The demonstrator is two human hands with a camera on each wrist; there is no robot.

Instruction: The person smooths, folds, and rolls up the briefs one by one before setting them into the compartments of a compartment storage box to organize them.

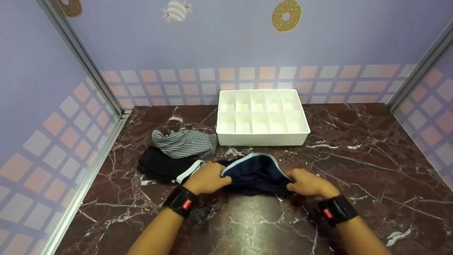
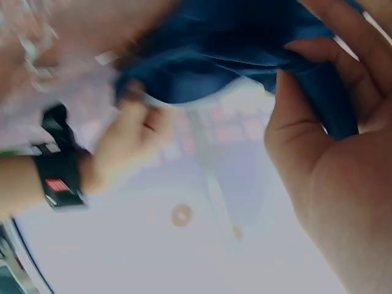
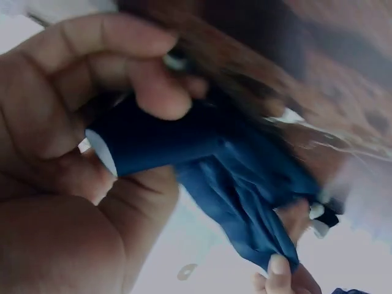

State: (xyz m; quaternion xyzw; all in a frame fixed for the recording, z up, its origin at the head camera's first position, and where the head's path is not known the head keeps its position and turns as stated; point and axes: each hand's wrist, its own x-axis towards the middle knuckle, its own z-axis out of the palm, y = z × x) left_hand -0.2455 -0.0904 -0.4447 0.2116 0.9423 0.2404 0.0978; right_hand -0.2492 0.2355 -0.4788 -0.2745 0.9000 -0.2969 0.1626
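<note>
A pair of navy underpants [image 1: 256, 179] with a light blue edge is stretched between both hands, low over the table in the head view. My left hand [image 1: 208, 177] pinches one end of the edge between thumb and fingers. At the other end, my right hand [image 1: 308, 182] grips the opposite side. Between the hands, the light blue edge arches up. Close up in the left wrist view, the dark blue cloth [image 2: 327, 95] is folded between thumb and fingers. The right wrist view shows cloth [image 3: 165, 138] bunched within the right fingers.
A white box [image 1: 262, 139] with several compartments in two rows stands against the back wall. Left of it lies a grey striped garment [image 1: 189, 141], overlapping a black garment [image 1: 162, 164] with a white band beside the left hand. The marble-patterned table [image 1: 371, 159] meets walls at the back and sides.
</note>
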